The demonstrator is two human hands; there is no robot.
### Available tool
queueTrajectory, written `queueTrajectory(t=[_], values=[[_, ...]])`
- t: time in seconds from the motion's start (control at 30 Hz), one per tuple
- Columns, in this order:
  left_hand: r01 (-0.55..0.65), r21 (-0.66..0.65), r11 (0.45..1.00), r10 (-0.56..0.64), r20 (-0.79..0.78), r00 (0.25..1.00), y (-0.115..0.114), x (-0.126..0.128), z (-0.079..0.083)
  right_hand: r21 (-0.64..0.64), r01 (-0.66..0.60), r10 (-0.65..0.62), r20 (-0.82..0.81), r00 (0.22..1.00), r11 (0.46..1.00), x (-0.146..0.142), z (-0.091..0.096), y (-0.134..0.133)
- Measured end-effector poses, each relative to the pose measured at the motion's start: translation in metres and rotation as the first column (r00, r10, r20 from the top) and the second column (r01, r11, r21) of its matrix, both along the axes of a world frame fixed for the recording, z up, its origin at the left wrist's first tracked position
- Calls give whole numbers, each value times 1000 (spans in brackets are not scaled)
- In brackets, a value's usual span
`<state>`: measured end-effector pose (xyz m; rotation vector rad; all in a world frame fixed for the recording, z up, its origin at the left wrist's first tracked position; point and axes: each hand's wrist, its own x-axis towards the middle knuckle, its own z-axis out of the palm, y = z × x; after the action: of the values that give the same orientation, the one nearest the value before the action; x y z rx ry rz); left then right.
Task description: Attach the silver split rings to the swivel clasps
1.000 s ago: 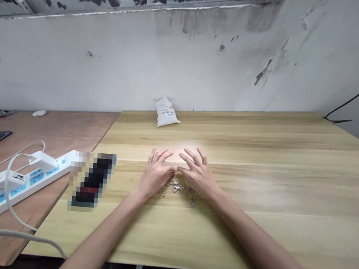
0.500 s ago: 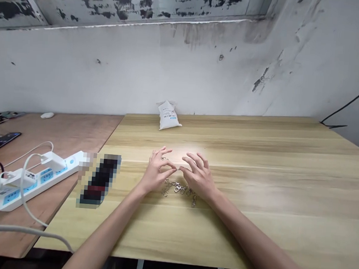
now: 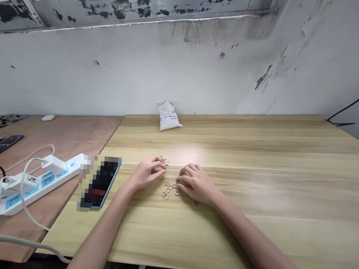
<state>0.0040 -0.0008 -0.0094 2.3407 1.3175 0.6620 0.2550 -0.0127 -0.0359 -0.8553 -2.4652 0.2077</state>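
Probably workroom: stained plaster wall [image 3: 140, 77], wooden benches [image 3: 259, 149], power strip [image 3: 47, 179].

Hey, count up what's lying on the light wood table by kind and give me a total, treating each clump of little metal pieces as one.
Phone: 1
White sealed pouch: 1
Clusters of small metal rings and clasps: 2
Total: 4

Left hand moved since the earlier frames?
Yes: the left hand now sits further left, judged against the white pouch by the wall, and its fingers have curled in.
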Motion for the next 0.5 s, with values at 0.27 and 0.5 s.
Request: queueTrajectory(t=[0.27, 0.5], values=[[182, -66, 981, -191, -160, 968, -9, 8, 3, 92, -7, -1, 83, 997, 996, -6, -7, 0], [132, -5, 991, -131, -160, 978, -9, 14, -5, 107, 34, -41, 61, 997, 994, -15, -11, -3]])
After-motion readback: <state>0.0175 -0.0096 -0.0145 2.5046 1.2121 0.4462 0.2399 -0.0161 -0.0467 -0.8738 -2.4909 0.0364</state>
